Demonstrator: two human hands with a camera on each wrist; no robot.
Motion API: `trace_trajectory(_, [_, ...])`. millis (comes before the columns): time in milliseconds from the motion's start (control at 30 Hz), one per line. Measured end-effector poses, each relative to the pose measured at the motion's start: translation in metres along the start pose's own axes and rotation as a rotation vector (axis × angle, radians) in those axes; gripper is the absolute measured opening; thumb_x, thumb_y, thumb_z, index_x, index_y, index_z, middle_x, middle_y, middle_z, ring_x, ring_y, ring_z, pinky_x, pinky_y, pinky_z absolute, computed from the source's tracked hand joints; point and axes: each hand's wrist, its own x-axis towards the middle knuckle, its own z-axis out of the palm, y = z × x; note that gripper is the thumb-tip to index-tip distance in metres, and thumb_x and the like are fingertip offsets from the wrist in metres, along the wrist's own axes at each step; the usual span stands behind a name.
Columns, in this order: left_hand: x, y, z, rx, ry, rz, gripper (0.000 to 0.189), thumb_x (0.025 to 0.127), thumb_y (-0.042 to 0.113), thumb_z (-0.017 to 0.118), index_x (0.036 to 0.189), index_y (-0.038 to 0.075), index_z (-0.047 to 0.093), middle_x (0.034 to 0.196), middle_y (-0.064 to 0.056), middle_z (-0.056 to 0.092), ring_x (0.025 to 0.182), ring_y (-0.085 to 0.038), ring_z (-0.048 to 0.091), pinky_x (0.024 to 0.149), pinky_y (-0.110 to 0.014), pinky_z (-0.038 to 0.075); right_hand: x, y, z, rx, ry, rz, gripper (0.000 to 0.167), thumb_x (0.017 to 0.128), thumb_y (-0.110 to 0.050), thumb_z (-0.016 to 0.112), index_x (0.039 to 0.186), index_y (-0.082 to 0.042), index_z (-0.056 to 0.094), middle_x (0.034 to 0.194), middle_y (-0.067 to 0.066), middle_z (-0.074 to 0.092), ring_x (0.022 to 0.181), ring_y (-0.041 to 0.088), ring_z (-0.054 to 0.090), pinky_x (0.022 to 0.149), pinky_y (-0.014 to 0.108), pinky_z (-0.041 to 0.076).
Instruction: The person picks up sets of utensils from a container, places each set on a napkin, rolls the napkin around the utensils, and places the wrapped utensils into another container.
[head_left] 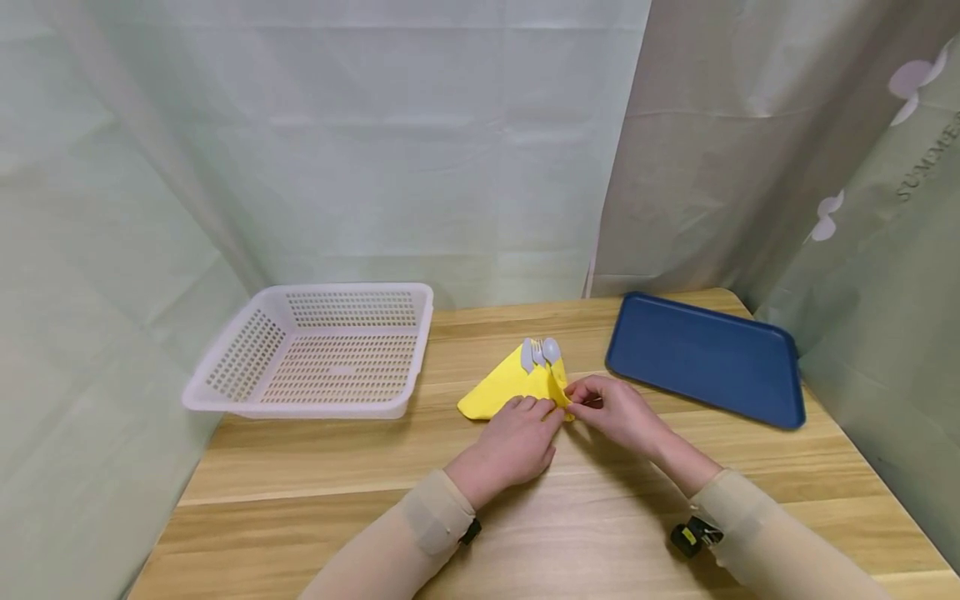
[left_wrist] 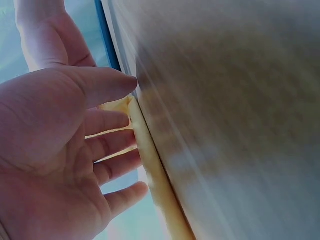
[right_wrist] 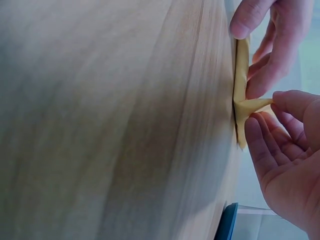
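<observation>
A yellow napkin (head_left: 495, 392) lies folded on the wooden table, its left corner pointing outward. On it lie a light grey knife (head_left: 527, 357), fork (head_left: 538, 353) and spoon (head_left: 552, 350) side by side, heads showing at the far edge and lower parts hidden. My left hand (head_left: 517, 440) presses the napkin's near edge with fairly straight fingers; the left wrist view shows these fingers (left_wrist: 117, 167) against the yellow cloth. At the napkin's right side, my right hand (head_left: 613, 408) pinches a raised flap (right_wrist: 257, 105) between thumb and fingers.
A white perforated plastic basket (head_left: 408, 392) stands to the left on the table. At the right lies a blue tray (head_left: 705, 358), slightly angled. Pale curtains (head_left: 390, 167) hang behind the table and on both sides.
</observation>
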Motion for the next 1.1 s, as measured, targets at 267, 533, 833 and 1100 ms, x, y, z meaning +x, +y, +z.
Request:
trace_trajectory(267, [-0.0003, -0.0002, 0.0011, -0.012, 0.019, 0.009, 0.047, 0.108, 0.034, 0.068, 0.150, 0.012, 0.065, 0.144, -0.005, 0.063, 0.127, -0.023, 0.062, 0.117, -0.039, 0.047, 0.0007, -0.0005, 0.0012, -0.018, 0.003, 0.008, 0.016, 0.102, -0.014, 0.081, 0.089, -0.018, 0.076, 0.119, 0.003, 0.079, 0.111, 0.021, 0.072, 0.097, 0.044, 0.061])
trace_trajectory(533, [-0.0007, 0.0005, 0.0028, 0.022, 0.046, 0.020, 0.041, 0.110, 0.030, 0.064, 0.147, 0.014, 0.068, 0.137, -0.002, 0.066, 0.124, -0.022, 0.064, 0.112, -0.040, 0.050, 0.0026, -0.0020, 0.0021, -0.013, -0.013, 0.014, 0.016, 0.102, -0.015, 0.082, 0.088, -0.019, 0.075, 0.119, 0.003, 0.079, 0.111, 0.021, 0.072, 0.098, 0.044, 0.060])
trace_trajectory(833, [-0.0030, 0.0015, 0.0025, -0.017, 0.042, 0.010, 0.043, 0.110, 0.031, 0.064, 0.149, 0.012, 0.069, 0.139, -0.009, 0.063, 0.125, -0.023, 0.063, 0.115, -0.035, 0.047, 0.0038, -0.0022, 0.0027, -0.017, -0.024, 0.006, 0.015, 0.103, -0.014, 0.081, 0.089, -0.019, 0.076, 0.115, 0.001, 0.078, 0.110, 0.021, 0.071, 0.099, 0.046, 0.059])
trace_trajectory(1100, [-0.0040, 0.0011, 0.0013, -0.014, 0.069, 0.014, 0.039, 0.108, 0.031, 0.068, 0.142, 0.012, 0.071, 0.128, -0.006, 0.065, 0.117, -0.022, 0.065, 0.113, -0.035, 0.048, 0.0054, -0.0029, 0.0049, -0.036, -0.021, 0.003, 0.011, 0.102, -0.015, 0.081, 0.093, -0.018, 0.078, 0.107, -0.003, 0.077, 0.104, 0.018, 0.070, 0.098, 0.044, 0.058])
